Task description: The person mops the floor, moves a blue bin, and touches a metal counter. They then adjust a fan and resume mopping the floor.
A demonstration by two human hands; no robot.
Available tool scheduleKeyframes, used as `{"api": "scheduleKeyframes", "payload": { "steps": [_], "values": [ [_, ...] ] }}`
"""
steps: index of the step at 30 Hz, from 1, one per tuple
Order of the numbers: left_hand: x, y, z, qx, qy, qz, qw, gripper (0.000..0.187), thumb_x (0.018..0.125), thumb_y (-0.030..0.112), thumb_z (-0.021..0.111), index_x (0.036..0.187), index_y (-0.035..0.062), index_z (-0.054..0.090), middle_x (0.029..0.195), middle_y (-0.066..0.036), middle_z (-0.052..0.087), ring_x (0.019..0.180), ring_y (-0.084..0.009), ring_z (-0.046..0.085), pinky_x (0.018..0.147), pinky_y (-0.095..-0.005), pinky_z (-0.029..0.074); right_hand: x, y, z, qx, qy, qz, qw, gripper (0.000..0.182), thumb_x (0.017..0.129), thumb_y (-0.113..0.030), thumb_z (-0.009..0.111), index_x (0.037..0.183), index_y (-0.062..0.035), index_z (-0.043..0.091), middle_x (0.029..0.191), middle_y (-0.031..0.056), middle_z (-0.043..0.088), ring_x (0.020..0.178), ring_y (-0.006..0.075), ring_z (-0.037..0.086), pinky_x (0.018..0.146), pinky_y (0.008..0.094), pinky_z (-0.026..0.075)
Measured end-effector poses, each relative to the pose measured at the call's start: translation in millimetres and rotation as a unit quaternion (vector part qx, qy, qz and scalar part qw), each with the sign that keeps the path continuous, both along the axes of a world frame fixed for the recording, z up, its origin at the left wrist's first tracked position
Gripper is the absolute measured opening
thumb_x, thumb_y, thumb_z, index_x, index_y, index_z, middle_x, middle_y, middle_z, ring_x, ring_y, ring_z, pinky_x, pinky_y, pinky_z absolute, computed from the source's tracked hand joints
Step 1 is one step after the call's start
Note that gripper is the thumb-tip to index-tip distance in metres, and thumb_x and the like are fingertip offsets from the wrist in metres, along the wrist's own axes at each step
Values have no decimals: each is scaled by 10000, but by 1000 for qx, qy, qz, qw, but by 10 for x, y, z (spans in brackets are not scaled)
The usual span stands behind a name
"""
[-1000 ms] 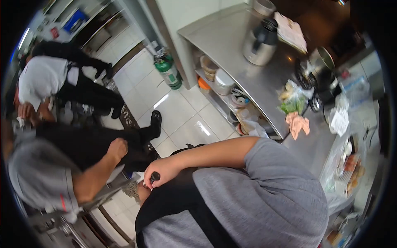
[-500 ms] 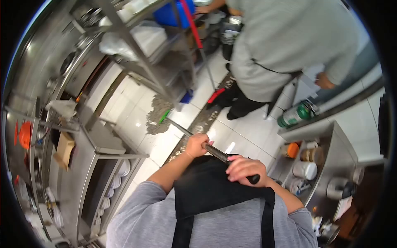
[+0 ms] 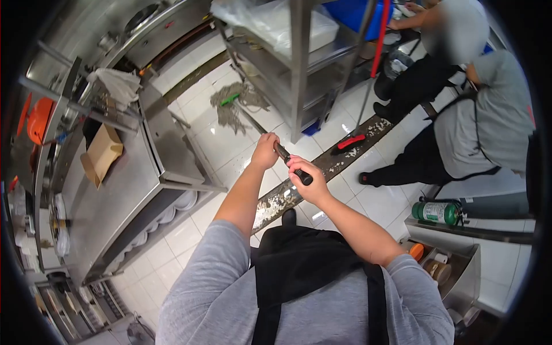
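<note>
From the head view, both your hands are closed around the mop handle point(image 3: 290, 164): left hand point(image 3: 265, 152) lower down, right hand point(image 3: 305, 172) at the dark top end. The stick is long and stiff; the stringy mop head point(image 3: 233, 103) on the floor looks wet, so probably heavy. Room is tight between the steel desk point(image 3: 121, 190), the shelf rack point(image 3: 299, 63) and the two people point(image 3: 477, 126).
</note>
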State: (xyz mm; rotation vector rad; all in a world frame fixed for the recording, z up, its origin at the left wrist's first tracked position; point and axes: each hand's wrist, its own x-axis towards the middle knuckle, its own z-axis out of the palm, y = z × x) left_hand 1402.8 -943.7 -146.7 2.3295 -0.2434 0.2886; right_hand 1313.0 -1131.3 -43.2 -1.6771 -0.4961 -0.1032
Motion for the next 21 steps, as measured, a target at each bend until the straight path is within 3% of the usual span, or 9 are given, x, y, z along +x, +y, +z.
{"api": "scheduleKeyframes", "payload": {
  "steps": [3, 8, 10, 11, 14, 16, 18, 20, 21],
  "values": [
    [-31, 398, 103, 94, 105, -61, 988, 288, 727, 78, 700, 977, 136, 568, 1127, -95, 582, 1123, -305, 516, 964, -425, 420, -107, 227, -13, -30, -11, 14, 999, 105, 758, 43, 634, 830, -7, 577, 995, 121, 641, 1131, 304, 592, 944, 358, 447],
    [35, 601, 132, 85, 90, -55, 991, 338, 770, 169, 711, 1076, 190, 569, 1245, -91, 555, 1269, -294, 450, 1047, -445, 376, -394, -188, 750, -29, 54, 37, 997, 117, 733, 72, 589, 773, -27, 543, 1053, 153, 635, 1185, 347, 549, 1005, 438, 409],
    [102, 519, 135, 109, 90, -103, 985, 308, 750, 170, 724, 1023, 171, 581, 1151, -85, 593, 1173, -311, 516, 984, -441, 422, -518, -478, 1242, -73, 88, 49, 992, 98, 724, 55, 574, 741, -33, 534, 1070, 165, 629, 1181, 361, 542, 1015, 472, 398],
    [103, 417, 135, 58, 48, -136, 988, 271, 706, 114, 732, 916, 138, 563, 926, -60, 605, 950, -308, 584, 834, -447, 463, -555, -620, 1500, -78, 92, 56, 991, 83, 710, 34, 581, 737, -35, 541, 1056, 168, 634, 1165, 364, 550, 1014, 481, 398],
    [-151, -164, 676, 71, 10, -120, 990, 199, 698, 176, 734, 745, 76, 568, 775, -108, 609, 837, -341, 606, 702, -443, 503, -559, -1113, 2220, -115, 88, 68, 987, 115, 651, -79, 623, 747, -27, 586, 928, 175, 664, 1045, 376, 606, 1005, 509, 402],
    [-271, -526, 927, 17, -6, -114, 993, 241, 794, 278, 678, 701, 74, 589, 712, -135, 639, 763, -350, 626, 673, -439, 510, -465, -1384, 2621, -120, 73, 49, 989, 290, 670, -184, 654, 911, -24, 643, 797, 159, 670, 934, 370, 642, 999, 535, 400],
    [-296, -781, 944, -4, -9, -148, 989, 173, 786, 221, 675, 731, 93, 573, 654, -106, 618, 668, -323, 620, 595, -443, 494, -319, -1520, 2901, -119, 22, 46, 992, 473, 740, -269, 638, 1150, -36, 601, 753, 123, 671, 849, 356, 654, 1006, 564, 380],
    [-324, -952, 940, -91, -11, -181, 979, 149, 751, 185, 671, 767, 114, 541, 614, -80, 581, 619, -312, 605, 541, -444, 462, -27, -1728, 2952, -56, -72, 141, 986, 565, 803, -313, 611, 1305, -76, 506, 716, 60, 663, 821, 313, 641, 1013, 567, 365],
    [-321, -1040, 887, -121, -14, -198, 973, 160, 735, 176, 673, 776, 123, 528, 599, -74, 562, 599, -311, 596, 521, -444, 445, 83, -1740, 2940, -24, -151, 116, 981, 539, 821, -316, 596, 1315, -120, 500, 649, 18, 638, 795, 260, 618, 998, 542, 379]
  ]
}}
